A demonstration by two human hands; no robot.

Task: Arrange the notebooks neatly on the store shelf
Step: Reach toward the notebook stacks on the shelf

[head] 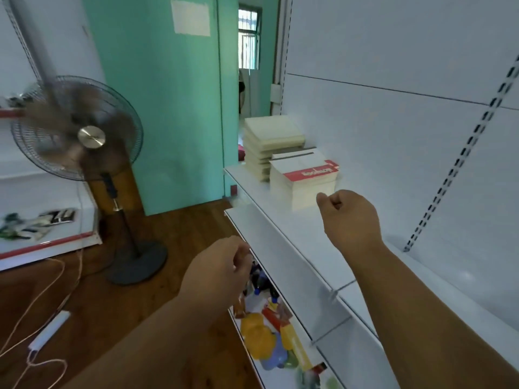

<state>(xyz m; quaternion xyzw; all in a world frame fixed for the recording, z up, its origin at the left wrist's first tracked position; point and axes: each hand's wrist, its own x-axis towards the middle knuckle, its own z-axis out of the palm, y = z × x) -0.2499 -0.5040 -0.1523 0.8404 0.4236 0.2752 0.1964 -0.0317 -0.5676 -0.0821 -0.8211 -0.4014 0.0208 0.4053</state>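
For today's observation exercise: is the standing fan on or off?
On. The fan's blades smear into a brown blur behind the grille, while its gold hub and stand look sharp.
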